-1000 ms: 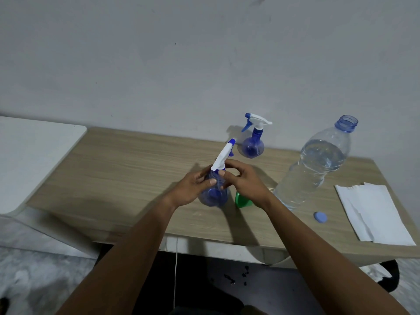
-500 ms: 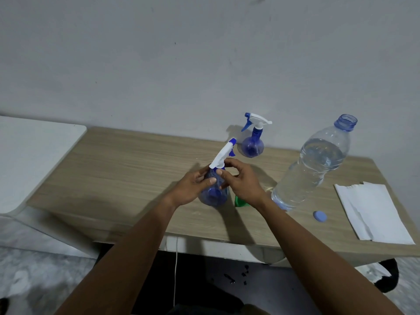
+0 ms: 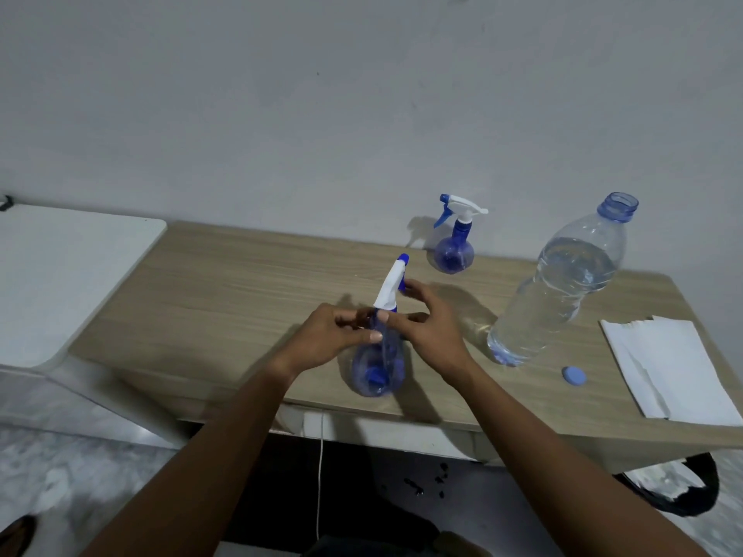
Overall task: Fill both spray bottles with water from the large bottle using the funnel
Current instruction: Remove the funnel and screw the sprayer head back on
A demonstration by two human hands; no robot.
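In the head view, near the centre of the frame, the near spray bottle [image 3: 378,365] stands on the wooden table [image 3: 225,291] close to its front edge, its round blue body upright and its white trigger head [image 3: 392,285] raised and tilted toward the upper right. The left hand [image 3: 325,341] is closed around the bottle's neck from the left, thumb across the front; the right hand [image 3: 426,329] pinches at the collar just under the head, its upper fingers touching the trigger. Whether the head is being screwed on or off cannot be told from this frame alone, and the water level inside the dark blue body is too hard to read. Toward the upper middle, well apart from the hands, the far spray bottle [image 3: 452,251] stands with its head fitted; its fill also cannot be read. At right of centre the large bottle [image 3: 563,283] stands uncapped and mostly full, with its blue cap [image 3: 574,375] lying on the table just beside its base, toward the lower right. A white paper towel [image 3: 667,367] lies at the right edge. The funnel does not show here; it may sit behind the right hand. Judging by the open large bottle, the pouring stage is either underway or just ahead: this bottle's head is being dealt with, and how much filling remains is unclear.
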